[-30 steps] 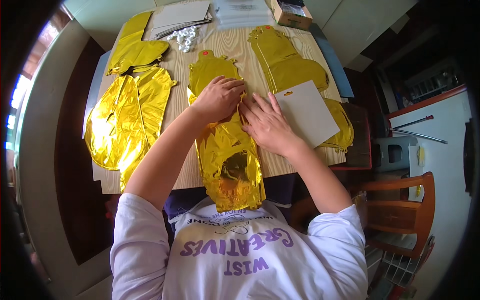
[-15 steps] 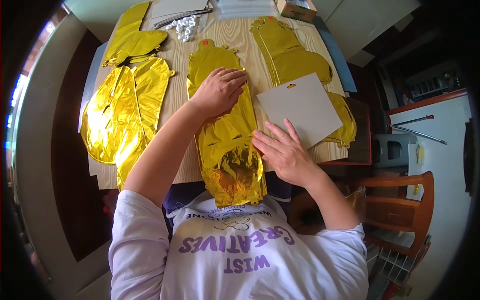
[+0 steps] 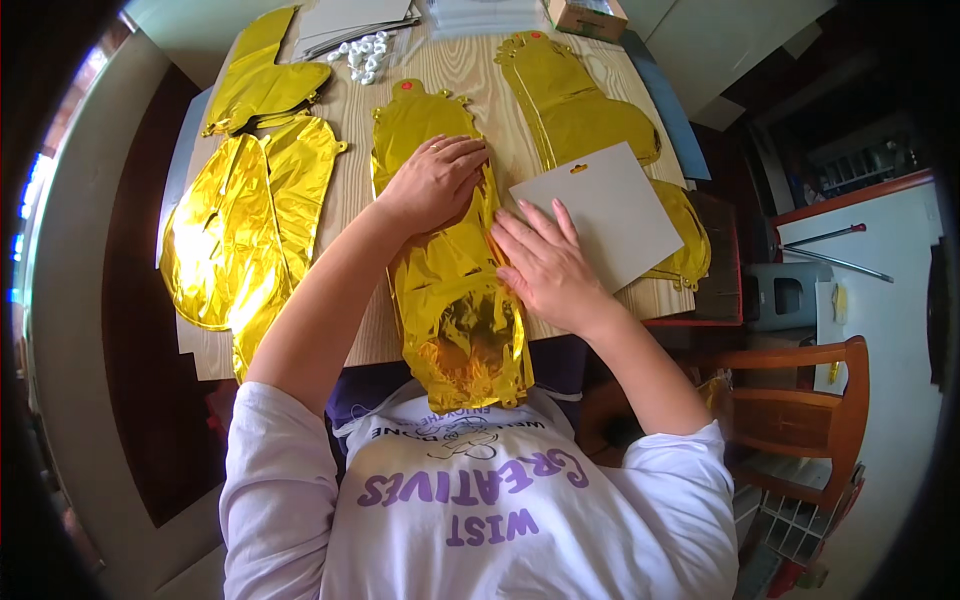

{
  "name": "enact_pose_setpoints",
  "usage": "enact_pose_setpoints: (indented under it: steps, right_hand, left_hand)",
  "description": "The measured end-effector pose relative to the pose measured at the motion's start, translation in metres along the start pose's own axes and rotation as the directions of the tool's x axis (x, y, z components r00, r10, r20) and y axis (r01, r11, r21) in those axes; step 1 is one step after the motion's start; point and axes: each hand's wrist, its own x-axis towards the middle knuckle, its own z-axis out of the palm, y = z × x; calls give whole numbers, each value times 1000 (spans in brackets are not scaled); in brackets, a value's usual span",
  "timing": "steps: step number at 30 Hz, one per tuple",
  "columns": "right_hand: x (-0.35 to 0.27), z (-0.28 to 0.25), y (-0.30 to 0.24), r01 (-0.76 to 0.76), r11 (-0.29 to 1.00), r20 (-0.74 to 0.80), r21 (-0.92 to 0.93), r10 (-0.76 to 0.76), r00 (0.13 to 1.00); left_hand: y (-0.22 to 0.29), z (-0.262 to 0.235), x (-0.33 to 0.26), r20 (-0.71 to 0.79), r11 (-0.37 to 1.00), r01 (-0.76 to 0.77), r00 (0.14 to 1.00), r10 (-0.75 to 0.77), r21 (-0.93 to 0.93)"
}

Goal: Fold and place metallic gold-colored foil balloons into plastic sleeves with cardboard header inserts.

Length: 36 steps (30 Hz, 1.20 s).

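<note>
A long gold foil balloon (image 3: 450,300) lies flat down the middle of the wooden table (image 3: 480,75), its lower end hanging over the near edge. My left hand (image 3: 432,180) presses flat on its upper half, fingers spread. My right hand (image 3: 545,265) rests palm down on the balloon's right edge, its fingertips touching a grey card sheet (image 3: 610,215). Neither hand grips anything.
More flat gold foil balloons lie at the left (image 3: 240,230), far left (image 3: 260,75) and right (image 3: 575,110). A pile of small white pieces (image 3: 365,55), grey sheets (image 3: 345,20) and a cardboard box (image 3: 590,15) sit at the far edge. A wooden chair (image 3: 800,400) stands to the right.
My right hand slid from the balloon's middle down and to its right edge beside the card sheet. My left hand stayed pressed on the upper half.
</note>
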Motion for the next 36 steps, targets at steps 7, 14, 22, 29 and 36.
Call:
enact_pose_setpoints:
  steps: [7,14,22,29,36]
  right_hand:
    - [0,-2,1,47,997,49,-68,-44,998]
    - [1,-2,-1,30,997,61,-77,-26,998]
    - [1,-6,-2,-7,998,102,-58,13,995]
    - [4,-3,-3,24,998,29,-53,-22,999]
    - [2,-4,-1,17,998,27,-55,-16,1000]
  left_hand:
    - [-6,-3,0,41,998,26,999,-24,-56]
    - [5,-3,15,96,992,110,989,-116,59]
    - [-12,6,27,32,961,255,965,-260,110]
    - [-43,7,47,-49,903,362,931,-361,233]
    - [-5,-1,29,-122,962,238,967,-223,130]
